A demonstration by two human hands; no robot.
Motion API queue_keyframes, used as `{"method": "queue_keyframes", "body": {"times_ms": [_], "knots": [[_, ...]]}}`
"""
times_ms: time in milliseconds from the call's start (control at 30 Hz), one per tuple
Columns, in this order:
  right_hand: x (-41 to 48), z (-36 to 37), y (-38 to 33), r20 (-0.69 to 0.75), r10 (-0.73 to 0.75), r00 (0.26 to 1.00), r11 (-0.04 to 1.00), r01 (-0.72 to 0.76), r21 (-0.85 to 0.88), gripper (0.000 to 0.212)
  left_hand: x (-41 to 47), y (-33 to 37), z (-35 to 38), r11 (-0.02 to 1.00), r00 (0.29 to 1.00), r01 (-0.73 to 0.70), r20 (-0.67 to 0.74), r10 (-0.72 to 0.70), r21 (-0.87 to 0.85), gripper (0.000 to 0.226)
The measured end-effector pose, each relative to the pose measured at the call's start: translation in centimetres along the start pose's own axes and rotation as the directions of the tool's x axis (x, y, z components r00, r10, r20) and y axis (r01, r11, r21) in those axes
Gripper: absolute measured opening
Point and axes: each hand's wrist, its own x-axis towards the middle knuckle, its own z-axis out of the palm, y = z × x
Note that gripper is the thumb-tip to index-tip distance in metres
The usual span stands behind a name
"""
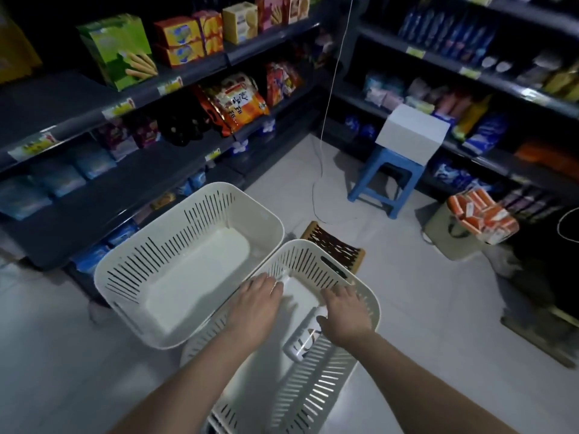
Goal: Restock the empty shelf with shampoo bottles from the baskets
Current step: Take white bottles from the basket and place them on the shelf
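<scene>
White plastic basket (pixel 316 364) on the floor holds one white bottle (pixel 302 339), lying down; its label is blurred and its top is hidden under the right hand (pixel 344 311). Both hands reach inside, fingers spread, grip released; the left hand (pixel 255 303) grasps nothing. Beside it, touching, a second basket (pixel 188 264) sits empty.
</scene>
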Motion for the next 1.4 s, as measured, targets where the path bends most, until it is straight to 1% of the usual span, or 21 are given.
{"method": "queue_keyframes", "body": {"times_ms": [67, 133, 200, 267, 367, 467, 533, 600, 667, 767, 833, 900, 967, 1033, 1067, 1100, 1167, 1200, 1233, 1300, 1400], "knots": [[0.7, 1.2, 1.0, 0.034, -0.008, 0.999, 1.0, 0.008, 0.008, 0.053, 0.1, 0.9, 1.8, 0.998, 0.995, 0.057, 0.087, -0.057, 0.006, 0.055], [1.5, 2.6, 1.8, 0.058, -0.008, 0.998, 1.0, 0.007, 0.028, 0.053, 0.0, 1.4, 3.8, 0.995, 0.986, 0.103, 0.131, -0.103, 0.0, 0.062], [2.3, 3.9, 2.2, 0.09, -0.004, 0.996, 0.999, 0.0, 0.045, 0.055, -0.4, 1.7, 5.5, 0.988, 0.969, 0.153, 0.199, -0.149, -0.008, 0.059], [3.0, 5.3, 2.5, 0.129, 0.013, 0.992, 0.998, -0.02, 0.058, 0.057, -0.6, 1.7, 7.4, 0.985, 0.947, 0.17, 0.279, -0.158, -0.021, 0.053], [4.1, 7.3, 2.6, 0.199, 0.081, 0.977, 0.989, -0.103, 0.105, 0.056, -0.3, 1.2, 10.1, 0.979, 0.909, 0.202, 0.372, -0.189, 0.006, 0.062], [5.7, 9.1, 2.9, 0.282, 0.166, 0.945, 0.954, -0.226, 0.197, 0.049, 0.1, 0.5, 12.6, 0.971, 0.883, 0.238, 0.41, -0.229, 0.029, 0.067], [6.9, 9.9, 3.0, 0.355, 0.232, 0.905, 0.884, -0.349, 0.311, 0.042, 0.4, 0.1, 14.1, 0.963, 0.867, 0.264, 0.423, -0.262, 0.055, 0.065], [8.2, 10.7, 3.0, 0.416, 0.306, 0.857, 0.767, -0.481, 0.426, 0.04, 0.7, -0.1, 15.5, 0.952, 0.842, 0.3, 0.453, -0.294, 0.061, 0.068], [9.4, 11.8, 2.8, 0.462, 0.356, 0.812, 0.632, -0.574, 0.522, 0.041, 0.9, -0.2, 16.7, 0.939, 0.839, 0.336, 0.431, -0.332, 0.071, 0.07], [11.0, 13.6, 2.4, 0.507, 0.424, 0.75, 0.417, -0.659, 0.626, 0.038, 1.6, -0.1, 17.6, 0.931, 0.865, 0.362, 0.354, -0.355, 0.048, 0.068], [11.7, 14.7, 2.3, 0.521, 0.468, 0.714, 0.317, -0.685, 0.656, 0.038, 1.9, 0.0, 18.4, 0.926, 0.844, 0.378, 0.408, -0.347, 0.005, 0.062], [12.4, 15.5, 2.0, 0.505, 0.499, 0.704, 0.254, -0.676, 0.692, 0.037, 2.3, 0.2, 19.1, 0.882, 0.816, 0.454, 0.456, -0.355, -0.124, 0.057], [13.0, 16.3, 1.8, 0.517, 0.507, 0.69, 0.162, -0.665, 0.729, 0.031, 2.6, 0.3, 19.8, 0.815, 0.792, 0.525, 0.491, -0.362, -0.245, 0.054], [13.2, 16.5, 1.5, 0.574, 0.496, 0.651, 0.008, -0.665, 0.747, 0.021, 2.8, 0.2, 20.2, 0.729, 0.757, 0.593, 0.543, -0.362, -0.341, 0.053], [13.2, 16.5, 1.4, 0.604, 0.485, 0.633, -0.056, -0.667, 0.743, 0.023, 2.9, 0.1, 20.1, 0.639, 0.719, 0.651, 0.603, -0.345, -0.411, 0.052], [13.1, 16.5, 1.3, 0.616, 0.475, 0.629, -0.08, -0.666, 0.742, 0.025, 3.1, 0.0, 19.9, 0.509, 0.673, 0.713, 0.673, -0.306, -0.482, 0.051], [12.9, 16.4, 1.0, 0.602, 0.461, 0.652, -0.076, -0.647, 0.758, 0.025, 3.0, 0.0, 19.1, 0.205, 0.592, 0.804, 0.785, -0.184, -0.558, 0.045], [12.7, 16.2, 0.8, 0.579, 0.464, 0.671, -0.064, -0.626, 0.777, 0.024, 2.8, 0.0, 18.6, 0.068, 0.567, 0.824, 0.814, -0.129, -0.563, 0.042], [12.4, 15.9, 0.6, 0.554, 0.458, 0.695, -0.046, -0.604, 0.796, 0.021, 2.5, 0.1, 18.1, -0.03, 0.552, 0.83, 0.829, -0.095, -0.556, 0.041], [12.0, 15.4, 0.5, 0.489, 0.429, 0.759, 0.023, -0.55, 0.835, 0.018, 1.7, 0.2, 17.4, -0.152, 0.547, 0.823, 0.836, -0.054, -0.548, 0.041], [10.9, 13.4, 0.2, 0.381, 0.344, 0.858, 0.143, -0.449, 0.882, 0.027, 0.4, 0.2, 15.5, -0.247, 0.559, 0.8, 0.829, -0.026, -0.547, 0.046]]}}
